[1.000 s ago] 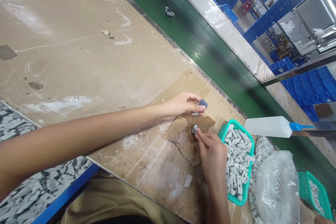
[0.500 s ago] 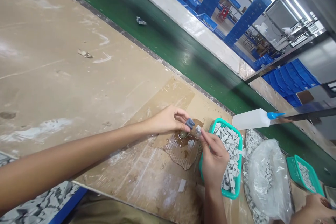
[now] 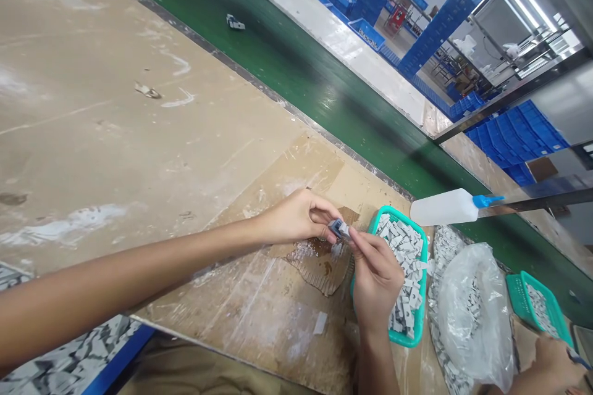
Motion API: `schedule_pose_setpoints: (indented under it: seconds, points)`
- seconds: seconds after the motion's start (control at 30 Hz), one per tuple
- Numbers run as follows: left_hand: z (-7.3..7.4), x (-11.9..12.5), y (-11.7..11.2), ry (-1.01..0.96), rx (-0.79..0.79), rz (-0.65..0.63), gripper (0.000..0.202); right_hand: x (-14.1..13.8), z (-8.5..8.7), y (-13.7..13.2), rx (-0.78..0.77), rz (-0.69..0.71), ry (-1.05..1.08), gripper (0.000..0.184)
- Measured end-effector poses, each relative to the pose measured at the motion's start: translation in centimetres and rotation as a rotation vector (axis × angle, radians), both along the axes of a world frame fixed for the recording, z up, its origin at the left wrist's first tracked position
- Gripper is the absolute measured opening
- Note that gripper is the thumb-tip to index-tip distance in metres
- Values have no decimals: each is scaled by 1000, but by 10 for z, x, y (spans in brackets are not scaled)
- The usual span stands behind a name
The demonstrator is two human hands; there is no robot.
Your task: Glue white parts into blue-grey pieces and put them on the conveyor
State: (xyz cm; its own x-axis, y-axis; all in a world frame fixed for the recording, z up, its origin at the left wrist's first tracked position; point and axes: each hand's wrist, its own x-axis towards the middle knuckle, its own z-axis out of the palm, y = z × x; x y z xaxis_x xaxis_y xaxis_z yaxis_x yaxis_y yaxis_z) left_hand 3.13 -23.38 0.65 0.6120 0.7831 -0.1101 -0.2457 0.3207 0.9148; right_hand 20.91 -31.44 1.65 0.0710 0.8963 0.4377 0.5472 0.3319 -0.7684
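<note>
In the head view my left hand (image 3: 308, 217) pinches a small dark grey plastic part (image 3: 335, 226) between thumb and fingers. Against it my right hand (image 3: 377, 274) holds a small light grey piece (image 3: 345, 232), gripped at the fingertips. The two pieces touch; whether one sits inside the other I cannot tell. Under my hands lies a torn scrap of brown cardboard (image 3: 327, 278), wet and stained. Just right of my right hand is a green basket (image 3: 425, 296) full of light grey pieces, partly hidden by that hand.
A white squeeze bottle (image 3: 442, 207) with a blue nozzle lies behind the basket. A clear plastic bag (image 3: 456, 321) and a second green basket (image 3: 519, 299) are at right, beside another person's hand (image 3: 556, 361). A green conveyor belt (image 3: 319, 92) carries one part (image 3: 235, 23). A blue bin (image 3: 118, 358) stands lower left.
My hands have come together, so the light grey piece now meets the dark grey part. The part on the belt has shifted up and left in view.
</note>
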Motion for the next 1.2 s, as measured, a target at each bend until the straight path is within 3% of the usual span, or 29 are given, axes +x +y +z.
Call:
schedule_pose_setpoints:
  seconds: [0.37, 0.6, 1.0, 1.2]
  points:
    - [-2, 4, -9, 146, 115, 94, 15, -1, -2, 4, 49, 55, -117, 44]
    - [4, 7, -13, 197, 87, 137, 19, -1, -4, 4, 29, 72, -167, 46]
    - [7, 1, -7, 354, 152, 71, 16, -6, -6, 8, -62, 113, -80, 44]
    - [8, 6, -6, 364, 102, 33, 15, -5, -3, 8, -120, 120, -33, 38]
